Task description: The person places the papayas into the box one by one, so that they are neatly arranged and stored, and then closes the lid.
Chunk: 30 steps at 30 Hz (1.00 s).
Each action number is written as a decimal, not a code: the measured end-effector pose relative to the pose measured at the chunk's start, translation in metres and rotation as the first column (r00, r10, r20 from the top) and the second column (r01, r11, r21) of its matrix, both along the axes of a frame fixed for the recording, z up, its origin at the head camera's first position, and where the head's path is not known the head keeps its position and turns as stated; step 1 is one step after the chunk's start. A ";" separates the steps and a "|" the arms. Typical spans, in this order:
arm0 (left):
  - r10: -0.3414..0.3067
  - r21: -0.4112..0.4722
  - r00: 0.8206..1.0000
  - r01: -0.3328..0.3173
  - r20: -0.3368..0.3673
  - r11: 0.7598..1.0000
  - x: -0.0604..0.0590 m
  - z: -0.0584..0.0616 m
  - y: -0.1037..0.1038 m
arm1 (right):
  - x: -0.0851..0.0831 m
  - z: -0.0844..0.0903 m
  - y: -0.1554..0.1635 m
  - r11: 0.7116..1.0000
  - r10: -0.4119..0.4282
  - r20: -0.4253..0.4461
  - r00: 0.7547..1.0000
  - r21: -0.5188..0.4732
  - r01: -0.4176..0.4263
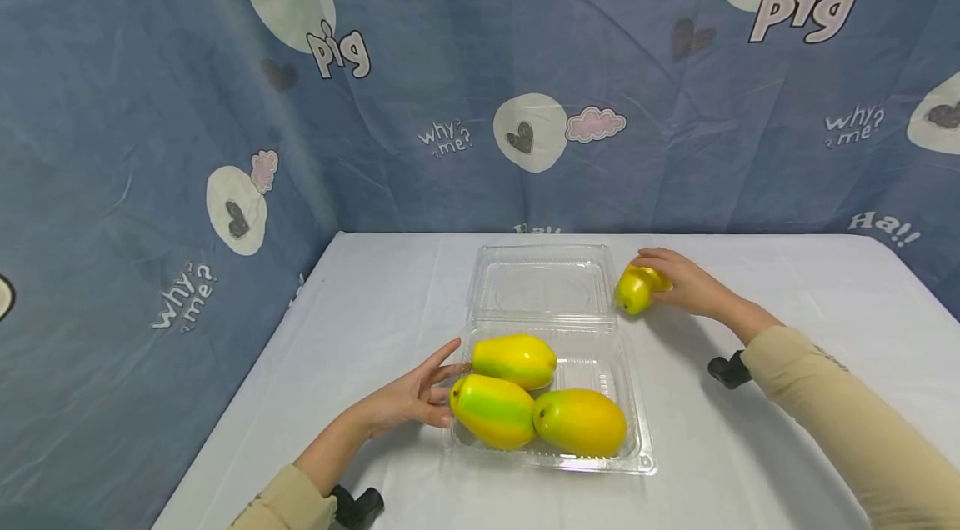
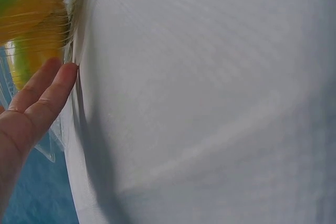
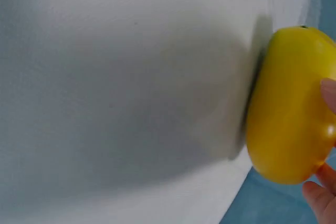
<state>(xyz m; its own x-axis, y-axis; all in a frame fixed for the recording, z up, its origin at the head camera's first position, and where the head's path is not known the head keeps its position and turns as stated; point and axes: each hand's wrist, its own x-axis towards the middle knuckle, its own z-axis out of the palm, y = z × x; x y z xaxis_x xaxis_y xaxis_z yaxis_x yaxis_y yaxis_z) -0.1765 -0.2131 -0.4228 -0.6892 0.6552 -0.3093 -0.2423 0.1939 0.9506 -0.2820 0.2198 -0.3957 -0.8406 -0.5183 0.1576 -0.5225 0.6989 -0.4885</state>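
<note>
Curling over a small yellow fruit (image 1: 635,289), the right hand (image 1: 684,282) holds it against the white tablecloth (image 1: 787,397), with the fingers wrapped round its far side and top; the right wrist view shows the same fruit (image 3: 289,108) sitting on the cloth with fingertips (image 3: 321,195) against its edge. Just beside that grasp, toward the person's left, stands the raised lid of a clear plastic box (image 1: 542,284), which lies open on the table. Nearer the person than the held fruit, the box's tray carries three larger fruits: a yellow and green one (image 1: 514,359) at the back, a green-banded one (image 1: 492,411) at the front left and a yellow-orange one (image 1: 580,422) at the front right, the front two touching each other. The left hand (image 1: 408,397) rests at the tray's left edge with its fingers straight and spread, gripping nothing, the fingertips touching or almost touching the green-banded fruit; the left wrist view shows fingers (image 2: 39,95) laid against the clear plastic wall with yellow and green behind it. Both sleeves are beige. Behind the table and along its left side hangs a blue cloth (image 1: 150,138) printed with pale circles, hearts and words.
</note>
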 end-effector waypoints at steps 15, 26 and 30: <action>0.000 0.000 1.000 0.000 0.006 1.000 -0.001 0.000 0.000 | -0.011 -0.021 0.011 0.999 -0.006 -0.083 0.996 -0.040 0.003; -0.014 0.024 1.000 0.014 0.010 1.000 -0.001 -0.001 0.000 | -0.016 -0.024 0.018 0.996 -0.055 -0.087 0.995 -0.068 0.050; -0.008 0.009 1.000 0.007 0.010 1.000 -0.001 0.000 0.001 | -0.017 -0.025 0.020 0.996 -0.056 -0.102 0.993 -0.072 0.048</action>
